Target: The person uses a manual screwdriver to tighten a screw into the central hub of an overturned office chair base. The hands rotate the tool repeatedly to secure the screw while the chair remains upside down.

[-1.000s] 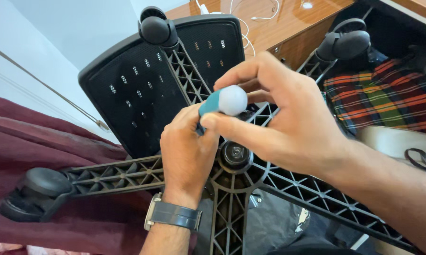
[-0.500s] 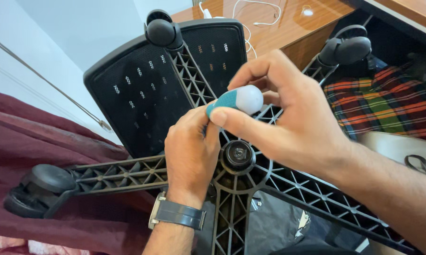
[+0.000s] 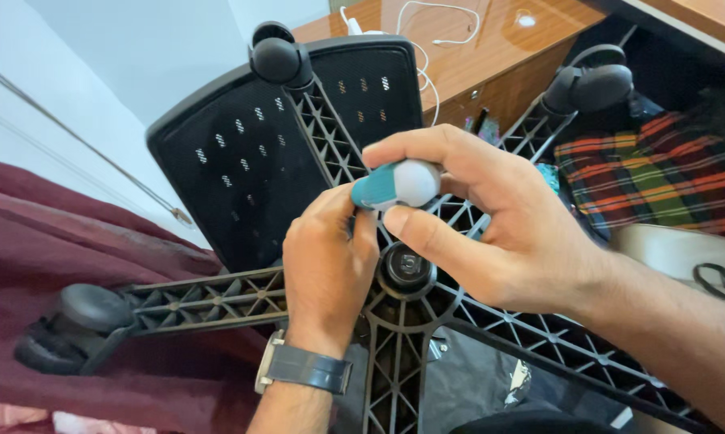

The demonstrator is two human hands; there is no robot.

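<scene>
Above the ribbed black plastic chair base (image 3: 395, 354), both hands, left (image 3: 326, 265) and right (image 3: 491, 225), close on a smooth teal-and-white rounded tool (image 3: 395, 186).

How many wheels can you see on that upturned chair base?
3. One caster is at the top, beside the black seat; one is at the upper right; one is at the lower left. Others may lie outside the picture.

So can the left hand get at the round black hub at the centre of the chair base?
Probably yes: the left hand sits right beside the round black hub, which lies uncovered below the teal-and-white tool.
</scene>
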